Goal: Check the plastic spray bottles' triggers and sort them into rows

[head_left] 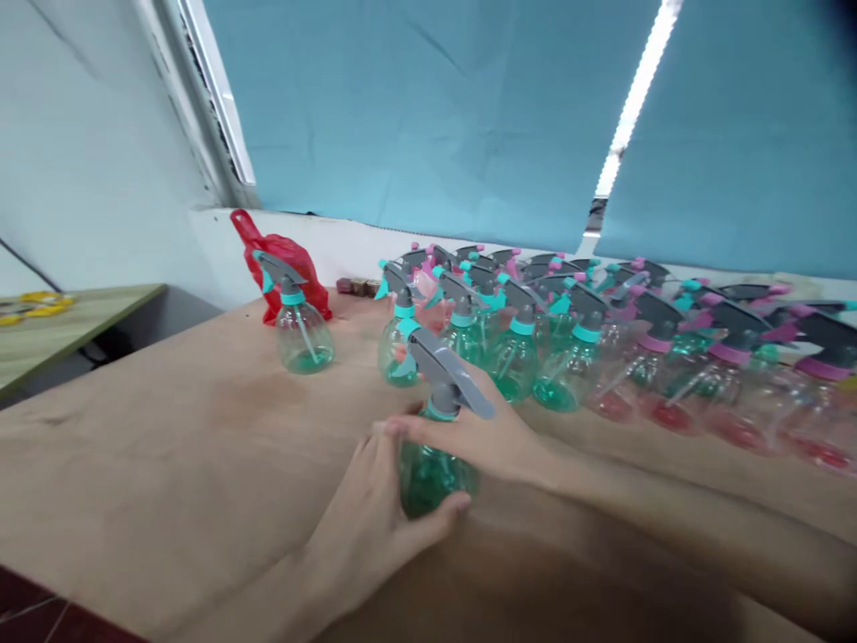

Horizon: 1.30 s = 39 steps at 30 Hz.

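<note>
Left hand (368,513): curled around the lower body of the green spray bottle (432,478)
Right hand (492,433): wrapped around its upper body, below the grey trigger head (445,362)
Green spray bottle: roughly upright between both palms
Lone bottle (304,335): standing near the red bag (304,272)
Bottle cluster (522,348): crowded along the wall, with teal and pink collars

So we count at least six clear, round plastic spray bottles with turquoise collars (306,346), at least three with pink collars (728,354), plus one red plastic bag (295,268). Overlapping ones behind? We honestly can't tell.
</note>
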Available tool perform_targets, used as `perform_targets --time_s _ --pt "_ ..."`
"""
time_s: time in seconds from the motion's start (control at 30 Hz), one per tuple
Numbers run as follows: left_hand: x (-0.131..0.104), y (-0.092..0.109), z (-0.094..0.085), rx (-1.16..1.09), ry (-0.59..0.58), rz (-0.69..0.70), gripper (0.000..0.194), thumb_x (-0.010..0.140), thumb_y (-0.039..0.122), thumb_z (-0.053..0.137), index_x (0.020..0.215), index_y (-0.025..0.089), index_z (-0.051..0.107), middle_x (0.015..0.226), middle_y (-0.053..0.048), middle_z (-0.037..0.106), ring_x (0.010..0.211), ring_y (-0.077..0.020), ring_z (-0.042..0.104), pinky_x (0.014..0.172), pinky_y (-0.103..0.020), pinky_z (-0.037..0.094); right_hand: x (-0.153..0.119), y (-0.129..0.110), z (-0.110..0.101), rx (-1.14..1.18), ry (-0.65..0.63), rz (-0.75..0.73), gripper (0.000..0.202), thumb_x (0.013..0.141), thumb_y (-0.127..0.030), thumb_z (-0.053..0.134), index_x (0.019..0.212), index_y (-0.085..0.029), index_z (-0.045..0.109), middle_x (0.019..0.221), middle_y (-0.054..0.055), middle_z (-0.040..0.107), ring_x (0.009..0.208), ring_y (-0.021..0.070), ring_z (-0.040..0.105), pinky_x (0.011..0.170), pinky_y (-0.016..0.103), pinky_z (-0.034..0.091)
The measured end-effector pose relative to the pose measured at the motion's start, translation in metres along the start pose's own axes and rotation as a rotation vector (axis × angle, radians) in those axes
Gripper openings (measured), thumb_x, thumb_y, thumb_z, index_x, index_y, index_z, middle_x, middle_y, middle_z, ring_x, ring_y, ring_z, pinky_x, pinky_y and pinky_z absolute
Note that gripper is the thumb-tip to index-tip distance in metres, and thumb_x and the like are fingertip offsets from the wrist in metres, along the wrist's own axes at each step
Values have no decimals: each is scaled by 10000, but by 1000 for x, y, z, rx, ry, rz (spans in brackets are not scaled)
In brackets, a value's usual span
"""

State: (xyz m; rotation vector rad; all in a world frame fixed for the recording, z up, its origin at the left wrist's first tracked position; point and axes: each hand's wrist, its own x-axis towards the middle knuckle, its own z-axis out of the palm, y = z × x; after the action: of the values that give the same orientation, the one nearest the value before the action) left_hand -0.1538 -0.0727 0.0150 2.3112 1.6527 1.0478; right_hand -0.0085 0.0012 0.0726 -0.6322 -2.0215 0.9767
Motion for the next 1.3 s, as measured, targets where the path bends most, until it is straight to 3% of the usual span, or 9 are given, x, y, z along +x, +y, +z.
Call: perform_targets --time_s 0.17,0.23,0.33,0.4,0.5,0.67,0.8,1.07,1.3 --pt "1 -30 -29 -14 30 -38 699 829 441 613 1387 297 218 1271 -79 554 1132 -302 562 916 -471 480 28 -10 -15 -317 -343 -107 785 643 -551 732 1298 -237 432 1252 85 540 1153 254 500 943 424 438" --pt "3 -46 -39 52 79 -60 648 814 477 620 1333 270 292 1228 -80 569 1122 -321 560 919 -493 463 38 -15 -25 -472 -408 -79 699 683 -586 682 1241 -202 512 1281 103 557 1176 273 506 939 436 440" --pt "9 -71 -52 134 95 -112 581 854 496 586 1303 231 330 1216 -89 552 1131 -317 544 918 -472 454 55 -22 -39 -547 -271 33 546 726 -531 671 1141 -182 606 1109 83 671 970 234 630 768 365 511" --pt "16 -88 -59 244 157 -109 584 843 551 588 1269 204 388 1197 -106 538 1112 -323 540 915 -474 443 69 -25 -45 -602 -111 -5 376 788 -489 616 1011 -190 665 924 59 715 870 209 654 773 354 496" --pt "31 -108 -67 352 193 -59 580 839 587 573 1221 168 448 1137 -113 543 1038 -306 569 900 -453 448 94 -25 -49 -760 65 -103 381 805 -465 587 1018 -159 665 1024 96 712 901 244 654 779 382 478" --pt "58 -117 -77 458 137 -55 550 838 561 583 1193 157 468 1071 -110 589 1042 -319 563 872 -437 455 131 -16 -39 -951 35 -32 516 824 -463 541 1179 -95 606 1148 170 665 1053 318 602 833 421 462" --pt "73 -118 -77 490 128 -51 584 813 524 623 1212 133 453 1084 -128 601 1008 -325 571 844 -435 457 149 -7 -25 -1002 11 27 518 829 -456 534 1175 -78 608 1074 206 682 1032 358 610 798 438 462" --pt "90 -131 -72 606 141 5 579 765 541 668 1136 115 536 1075 -154 569 1045 -358 487 912 -475 386 160 9 -18 -1080 3 70 427 858 -322 535 1210 -83 565 1059 233 665 990 369 608 700 402 428" --pt "101 -123 -71 688 120 7 580 776 538 666 1122 79 586 990 -154 554 989 -357 480 873 -461 393 161 14 -22 -1073 -18 58 432 863 -334 541 1218 -88 558 990 215 682 942 355 616 643 366 394"
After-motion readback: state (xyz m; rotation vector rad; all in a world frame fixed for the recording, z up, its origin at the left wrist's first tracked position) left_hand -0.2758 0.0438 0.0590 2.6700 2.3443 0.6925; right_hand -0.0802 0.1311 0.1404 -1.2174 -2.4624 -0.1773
